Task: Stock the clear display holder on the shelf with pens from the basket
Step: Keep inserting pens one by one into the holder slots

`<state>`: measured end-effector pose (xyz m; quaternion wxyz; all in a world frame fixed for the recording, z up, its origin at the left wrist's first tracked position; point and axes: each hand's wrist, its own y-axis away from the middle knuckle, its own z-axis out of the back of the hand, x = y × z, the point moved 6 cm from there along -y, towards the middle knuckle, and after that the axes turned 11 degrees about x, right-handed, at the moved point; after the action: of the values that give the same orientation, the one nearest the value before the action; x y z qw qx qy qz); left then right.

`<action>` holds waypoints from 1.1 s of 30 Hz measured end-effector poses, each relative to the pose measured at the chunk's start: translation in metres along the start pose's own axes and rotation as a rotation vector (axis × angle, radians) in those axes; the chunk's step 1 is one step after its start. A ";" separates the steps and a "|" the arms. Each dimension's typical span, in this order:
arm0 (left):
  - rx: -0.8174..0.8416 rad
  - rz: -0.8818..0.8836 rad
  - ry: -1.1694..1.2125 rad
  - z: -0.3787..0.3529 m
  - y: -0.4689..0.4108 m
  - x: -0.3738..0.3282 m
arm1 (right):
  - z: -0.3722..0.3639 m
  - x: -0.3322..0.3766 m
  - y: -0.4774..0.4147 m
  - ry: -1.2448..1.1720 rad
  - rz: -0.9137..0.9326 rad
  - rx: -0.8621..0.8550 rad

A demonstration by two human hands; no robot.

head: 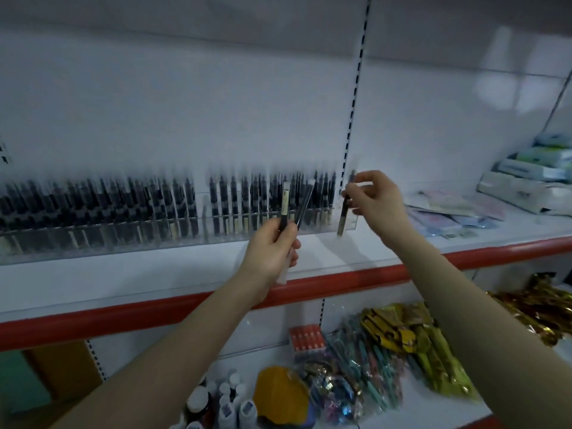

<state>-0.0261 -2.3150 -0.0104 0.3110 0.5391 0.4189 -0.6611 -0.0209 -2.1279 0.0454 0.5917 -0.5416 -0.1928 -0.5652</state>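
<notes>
A long clear display holder stands on the upper shelf, packed with several upright black pens. My left hand grips two pens by their lower ends, tips pointing up in front of the holder. My right hand pinches a single black pen upright at the holder's right end, its lower tip hanging at the holder's front corner. The basket is not in view.
The shelf has a red front edge. Flat packets and white boxes lie to the right on it. On the lower shelf sit small bottles, a yellow pouch, bagged clips and gold packets.
</notes>
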 end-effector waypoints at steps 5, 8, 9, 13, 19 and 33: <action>-0.034 -0.068 -0.047 0.008 -0.022 -0.017 | 0.011 0.006 -0.039 0.046 0.015 -0.031; -0.006 -0.093 -0.027 0.005 -0.032 -0.023 | 0.009 0.005 -0.053 0.070 0.014 -0.027; 0.003 -0.098 -0.023 0.003 -0.035 -0.024 | 0.009 0.004 -0.057 0.081 0.016 -0.029; -0.003 -0.125 -0.012 0.004 -0.041 -0.028 | 0.007 -0.001 -0.072 0.095 0.013 -0.008; -0.021 -0.152 -0.002 0.007 -0.045 -0.033 | 0.001 -0.013 -0.081 0.137 -0.007 0.047; -0.007 -0.144 0.042 0.002 -0.046 -0.024 | -0.014 -0.038 -0.076 0.178 -0.044 0.120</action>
<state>-0.0617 -2.2970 0.0237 0.2556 0.5202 0.4653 -0.6690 -0.1037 -2.1048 0.0408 0.6252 -0.4485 -0.1848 -0.6114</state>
